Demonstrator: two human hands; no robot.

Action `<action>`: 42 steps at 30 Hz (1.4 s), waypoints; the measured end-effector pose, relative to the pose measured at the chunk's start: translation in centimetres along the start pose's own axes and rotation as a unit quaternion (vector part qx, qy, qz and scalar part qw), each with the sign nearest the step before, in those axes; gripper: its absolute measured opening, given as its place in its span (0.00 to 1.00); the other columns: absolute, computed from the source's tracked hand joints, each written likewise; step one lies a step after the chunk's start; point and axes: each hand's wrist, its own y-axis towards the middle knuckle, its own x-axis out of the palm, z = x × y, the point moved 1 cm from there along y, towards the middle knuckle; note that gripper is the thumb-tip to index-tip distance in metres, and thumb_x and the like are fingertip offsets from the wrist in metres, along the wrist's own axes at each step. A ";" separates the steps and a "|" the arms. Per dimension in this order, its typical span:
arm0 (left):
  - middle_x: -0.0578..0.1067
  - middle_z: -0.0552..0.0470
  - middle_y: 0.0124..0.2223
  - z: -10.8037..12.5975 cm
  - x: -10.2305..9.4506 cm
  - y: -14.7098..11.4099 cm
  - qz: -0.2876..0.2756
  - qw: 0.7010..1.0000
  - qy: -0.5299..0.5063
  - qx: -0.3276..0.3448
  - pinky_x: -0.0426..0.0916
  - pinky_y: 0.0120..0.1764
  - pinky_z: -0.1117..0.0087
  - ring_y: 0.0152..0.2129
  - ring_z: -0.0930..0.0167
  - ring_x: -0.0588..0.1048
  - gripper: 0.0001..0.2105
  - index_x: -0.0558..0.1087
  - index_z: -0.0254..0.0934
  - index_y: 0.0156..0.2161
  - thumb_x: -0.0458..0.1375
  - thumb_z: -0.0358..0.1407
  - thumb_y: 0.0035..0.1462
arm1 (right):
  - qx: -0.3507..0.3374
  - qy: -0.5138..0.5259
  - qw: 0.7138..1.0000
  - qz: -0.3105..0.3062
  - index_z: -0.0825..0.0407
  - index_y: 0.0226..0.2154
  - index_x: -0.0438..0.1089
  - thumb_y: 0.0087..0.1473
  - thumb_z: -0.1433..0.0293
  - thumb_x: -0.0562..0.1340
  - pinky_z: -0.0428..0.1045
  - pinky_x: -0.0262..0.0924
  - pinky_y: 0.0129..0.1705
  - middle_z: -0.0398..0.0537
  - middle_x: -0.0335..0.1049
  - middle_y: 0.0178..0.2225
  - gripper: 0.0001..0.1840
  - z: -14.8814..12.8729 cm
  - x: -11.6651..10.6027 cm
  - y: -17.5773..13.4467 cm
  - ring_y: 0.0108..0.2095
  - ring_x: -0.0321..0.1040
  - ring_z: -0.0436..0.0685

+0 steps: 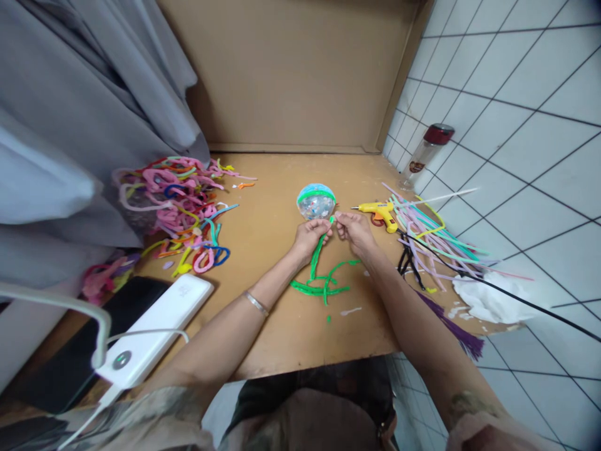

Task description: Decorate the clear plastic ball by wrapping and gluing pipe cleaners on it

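Observation:
My left hand is closed in a pinch on a green pipe cleaner, whose length hangs below the fingers toward the table. Its curled upper end pokes out between my two hands. The fingers of my right hand are pressed together at that curled end. Just beyond the hands sits a clear round ball with a green band and a bluish top. Below the hands lie several loose green pipe cleaner pieces, crossing one another, and a small green scrap.
A yellow glue gun lies to the right, its black cord trailing off. Beside it are pastel pipe cleaners, a bottle and crumpled white tissue. On the left are a colourful pipe cleaner heap and a white power bank.

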 end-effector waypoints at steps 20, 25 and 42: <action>0.75 0.55 0.24 0.2 -0.2 -0.1 0.001 0.999 -0.022 -0.023 0.64 0.22 0.77 0.17 0.78 0.69 0.10 0.69 0.34 0.30 0.66 0.34 0.49 | 0.021 -0.032 0.999 -0.030 0.53 0.23 0.72 0.38 0.67 0.69 0.42 0.47 0.17 0.36 0.63 0.14 0.08 -0.1 -0.9 0.2 0.15 0.53 0.43; 0.73 0.56 0.22 0.0 -0.2 0.0 0.001 1.000 -0.004 -0.014 0.61 0.20 0.77 0.14 0.79 0.66 0.09 0.69 0.34 0.29 0.65 0.34 0.50 | 0.009 -0.030 0.999 -0.029 0.53 0.23 0.72 0.39 0.67 0.69 0.42 0.47 0.18 0.37 0.63 0.14 0.08 0.1 -0.8 0.3 0.15 0.54 0.44; 0.72 0.57 0.19 -0.2 -0.5 0.2 -0.012 1.000 0.014 -0.002 0.62 0.18 0.78 0.12 0.80 0.65 0.09 0.70 0.33 0.27 0.65 0.34 0.51 | -0.010 0.016 1.000 -0.018 0.53 0.20 0.70 0.35 0.61 0.72 0.43 0.50 0.19 0.38 0.64 0.16 0.15 1.5 -0.2 0.2 0.17 0.56 0.44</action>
